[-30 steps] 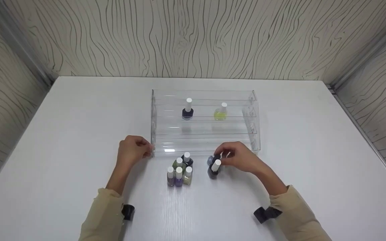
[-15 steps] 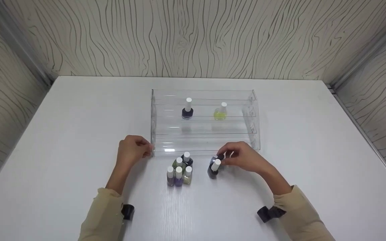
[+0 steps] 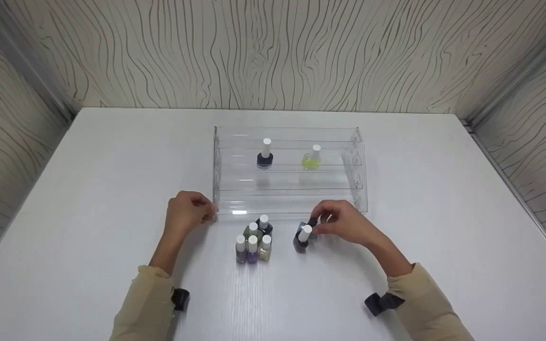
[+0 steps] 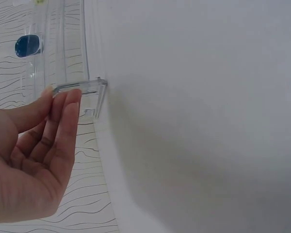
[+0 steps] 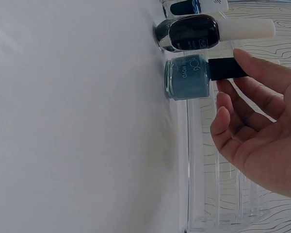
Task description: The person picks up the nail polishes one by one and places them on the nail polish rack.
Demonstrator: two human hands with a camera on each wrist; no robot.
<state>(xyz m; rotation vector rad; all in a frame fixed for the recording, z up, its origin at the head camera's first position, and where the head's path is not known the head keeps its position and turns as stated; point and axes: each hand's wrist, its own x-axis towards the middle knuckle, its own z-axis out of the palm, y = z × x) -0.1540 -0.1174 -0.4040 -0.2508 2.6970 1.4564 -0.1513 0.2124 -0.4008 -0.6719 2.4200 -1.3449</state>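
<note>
My right hand pinches the black cap of a blue-grey nail polish bottle between thumb and fingers. Right beside it stands a dark nail polish bottle with a white cap, which partly covers the blue-grey one in the head view. With thumb and fingertips, my left hand grips the front left side edge of a clear tiered display rack. On an upper tier of that rack stand a dark polish bottle and a yellow one, both white-capped.
Several white-capped polish bottles stand grouped in front of the rack, among them a purple one, a green one and a pale one. The white table meets wood-patterned panels behind and at both sides.
My right hand has shifted slightly right with the blue-grey bottle, whose body now lies closer behind the dark bottle. The left hand stays at the rack's edge.
</note>
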